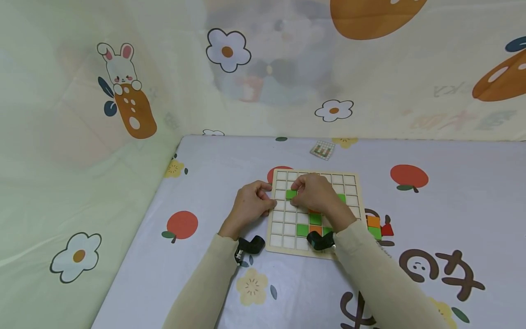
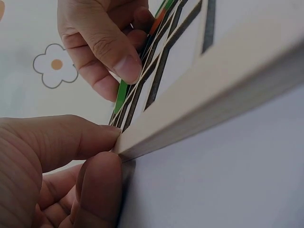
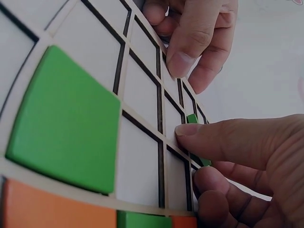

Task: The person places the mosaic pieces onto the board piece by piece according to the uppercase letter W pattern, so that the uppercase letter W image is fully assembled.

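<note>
A wooden grid board [image 1: 283,241] lies on the table with several green and orange square tiles in its cells. My left hand [image 1: 252,201] pinches the board's left edge between thumb and finger, close up in the left wrist view. My right hand [image 1: 316,192] reaches over the board and pinches a green tile [image 1: 291,195] at a cell in the upper left. In the right wrist view the thumb and fingers partly hide that green tile [image 3: 192,118]. Lower on the board sit a green tile [image 1: 315,219] and an orange tile [image 1: 315,229]. The right forearm covers part of the board.
To the board's right lie loose pieces: an orange tile [image 1: 373,221], a green tile [image 1: 375,233] and a red piece [image 1: 387,229]. A small pattern card [image 1: 322,150] lies behind the board. Printed cloth walls stand at the back and left.
</note>
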A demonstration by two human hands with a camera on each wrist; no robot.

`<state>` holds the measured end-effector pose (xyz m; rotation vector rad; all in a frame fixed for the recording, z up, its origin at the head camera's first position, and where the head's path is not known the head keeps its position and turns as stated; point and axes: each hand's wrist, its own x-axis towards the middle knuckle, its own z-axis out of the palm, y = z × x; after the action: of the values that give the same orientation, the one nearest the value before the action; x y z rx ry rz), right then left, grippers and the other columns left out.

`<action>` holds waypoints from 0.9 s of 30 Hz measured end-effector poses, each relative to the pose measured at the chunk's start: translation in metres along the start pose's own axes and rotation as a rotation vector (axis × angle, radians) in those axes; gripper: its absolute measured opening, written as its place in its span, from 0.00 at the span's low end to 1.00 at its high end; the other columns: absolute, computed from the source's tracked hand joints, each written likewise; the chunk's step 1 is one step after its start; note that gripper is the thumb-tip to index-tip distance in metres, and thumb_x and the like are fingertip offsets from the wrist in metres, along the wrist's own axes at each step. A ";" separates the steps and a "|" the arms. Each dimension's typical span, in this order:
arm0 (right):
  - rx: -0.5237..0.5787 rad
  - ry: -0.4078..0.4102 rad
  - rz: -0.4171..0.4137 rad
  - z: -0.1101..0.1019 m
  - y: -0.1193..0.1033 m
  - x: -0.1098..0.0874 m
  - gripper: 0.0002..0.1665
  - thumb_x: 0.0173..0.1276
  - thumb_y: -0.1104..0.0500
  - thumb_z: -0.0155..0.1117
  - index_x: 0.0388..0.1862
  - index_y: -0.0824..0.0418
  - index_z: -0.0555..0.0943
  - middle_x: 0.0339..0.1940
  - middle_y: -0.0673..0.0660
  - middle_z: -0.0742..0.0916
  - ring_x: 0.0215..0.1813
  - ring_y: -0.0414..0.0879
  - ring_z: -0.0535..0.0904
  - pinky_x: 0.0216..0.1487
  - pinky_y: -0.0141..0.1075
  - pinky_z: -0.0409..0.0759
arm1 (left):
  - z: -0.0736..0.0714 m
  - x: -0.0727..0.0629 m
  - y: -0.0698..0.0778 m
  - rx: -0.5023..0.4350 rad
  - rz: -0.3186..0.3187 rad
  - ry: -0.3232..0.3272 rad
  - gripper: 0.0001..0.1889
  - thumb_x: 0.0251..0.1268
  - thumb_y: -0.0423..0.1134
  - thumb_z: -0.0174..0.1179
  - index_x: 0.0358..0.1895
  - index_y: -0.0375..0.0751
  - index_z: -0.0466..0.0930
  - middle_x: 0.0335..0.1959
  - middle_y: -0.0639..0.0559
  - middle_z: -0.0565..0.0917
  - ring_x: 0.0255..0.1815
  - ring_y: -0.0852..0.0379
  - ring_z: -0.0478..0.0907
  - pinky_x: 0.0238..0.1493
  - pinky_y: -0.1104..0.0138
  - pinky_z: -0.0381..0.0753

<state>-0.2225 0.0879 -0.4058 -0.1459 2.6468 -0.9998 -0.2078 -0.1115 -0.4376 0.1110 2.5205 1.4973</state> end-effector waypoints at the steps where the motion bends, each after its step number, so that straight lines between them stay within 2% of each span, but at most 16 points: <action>1: 0.001 0.000 0.003 0.000 0.000 0.000 0.16 0.56 0.58 0.77 0.43 0.58 0.85 0.31 0.54 0.82 0.35 0.49 0.74 0.37 0.39 0.72 | 0.000 0.000 0.000 0.001 0.000 0.000 0.17 0.58 0.33 0.70 0.51 0.39 0.79 0.25 0.50 0.81 0.18 0.57 0.78 0.22 0.70 0.75; 16: 0.008 -0.004 0.043 0.001 -0.001 -0.001 0.19 0.57 0.56 0.76 0.48 0.56 0.84 0.36 0.56 0.81 0.38 0.51 0.74 0.37 0.40 0.72 | 0.000 0.000 0.000 -0.019 -0.005 -0.007 0.18 0.58 0.33 0.69 0.52 0.39 0.79 0.26 0.49 0.81 0.19 0.57 0.78 0.22 0.69 0.77; 23: 0.031 0.014 -0.005 0.000 0.001 -0.006 0.22 0.57 0.56 0.76 0.51 0.57 0.83 0.37 0.56 0.81 0.39 0.50 0.74 0.37 0.40 0.72 | 0.000 0.001 -0.001 -0.003 -0.008 -0.005 0.17 0.58 0.33 0.70 0.51 0.40 0.79 0.25 0.49 0.81 0.19 0.57 0.78 0.22 0.70 0.76; 27: 0.073 0.045 -0.055 -0.003 0.006 -0.011 0.24 0.59 0.56 0.74 0.55 0.58 0.83 0.43 0.56 0.83 0.44 0.51 0.76 0.44 0.42 0.75 | 0.000 0.001 -0.001 -0.003 0.004 -0.007 0.17 0.58 0.33 0.70 0.51 0.39 0.80 0.25 0.49 0.81 0.18 0.57 0.79 0.22 0.70 0.77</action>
<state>-0.2126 0.0962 -0.4050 -0.1832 2.6555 -1.1293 -0.2084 -0.1120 -0.4387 0.1200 2.5140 1.4996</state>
